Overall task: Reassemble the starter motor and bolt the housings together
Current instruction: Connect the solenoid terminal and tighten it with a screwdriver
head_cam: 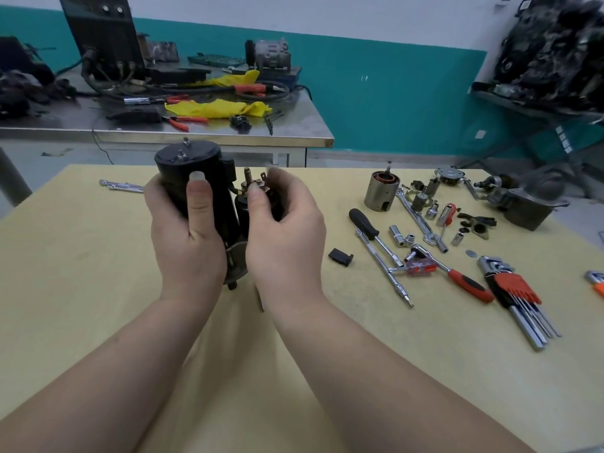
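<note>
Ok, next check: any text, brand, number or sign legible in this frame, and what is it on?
No text can be read anywhere in this frame.
Starter motor, gripped by the left hand: no visible marking.
Hex key set: holder shows no readable print.
Sockets and ratchet: any size stamps are too small to read.
Circuit board on the far bench: blurred.
</note>
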`<action>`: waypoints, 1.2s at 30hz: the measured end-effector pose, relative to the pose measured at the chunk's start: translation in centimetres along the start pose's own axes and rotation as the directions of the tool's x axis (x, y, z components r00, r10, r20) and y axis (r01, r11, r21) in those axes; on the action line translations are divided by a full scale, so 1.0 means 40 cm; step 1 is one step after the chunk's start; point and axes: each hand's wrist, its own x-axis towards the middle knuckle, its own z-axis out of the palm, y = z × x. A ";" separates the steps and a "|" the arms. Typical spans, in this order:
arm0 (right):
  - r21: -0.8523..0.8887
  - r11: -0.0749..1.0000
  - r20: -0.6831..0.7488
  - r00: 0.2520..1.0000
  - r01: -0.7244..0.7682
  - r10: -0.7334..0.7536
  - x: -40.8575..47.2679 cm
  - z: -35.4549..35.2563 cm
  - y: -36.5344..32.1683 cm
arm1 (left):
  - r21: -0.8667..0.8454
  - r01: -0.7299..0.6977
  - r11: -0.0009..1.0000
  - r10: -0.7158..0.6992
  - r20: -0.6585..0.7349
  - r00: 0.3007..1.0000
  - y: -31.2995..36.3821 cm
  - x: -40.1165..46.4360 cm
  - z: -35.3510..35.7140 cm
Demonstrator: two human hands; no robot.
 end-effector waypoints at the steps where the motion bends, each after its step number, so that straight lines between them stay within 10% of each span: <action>1: -0.045 0.998 0.014 0.999 0.033 -0.033 0.001 -0.003 -0.001 | -0.003 0.008 1.000 -0.008 -0.002 1.000 0.001 0.001 0.002; 8: -0.078 0.977 0.023 0.981 0.196 -0.195 0.008 -0.029 0.005 | 0.016 0.028 0.999 -0.027 -0.016 0.999 0.026 -0.005 0.003; 12: -0.474 0.824 -0.064 0.921 0.311 -0.384 0.187 -0.256 0.037 | 0.006 0.026 1.000 -0.026 -0.003 1.000 0.029 -0.005 0.001; 15: -0.865 0.468 -0.149 0.983 -0.181 0.105 0.356 -0.500 0.086 | -0.012 0.034 0.999 -0.034 -0.018 0.999 0.030 -0.001 -0.001; 18: -0.952 0.216 -0.097 0.882 -0.217 0.461 0.391 -0.591 0.184 | -0.041 0.041 0.998 -0.042 -0.010 0.999 0.023 0.002 -0.001; 26: -0.862 0.427 -0.098 0.917 -0.272 0.387 0.388 -0.574 0.267 | -0.035 0.054 0.998 -0.055 -0.024 0.998 -0.008 0.009 -0.013; 33: -0.915 0.318 -0.128 0.925 -0.250 0.359 0.406 -0.537 0.274 | -0.044 0.046 0.998 -0.047 -0.027 0.999 -0.006 0.011 -0.014; 36: -0.742 0.603 -0.243 0.955 -0.294 0.167 0.409 -0.527 0.280 | -0.047 0.041 0.998 -0.042 -0.018 0.999 0.000 0.010 -0.014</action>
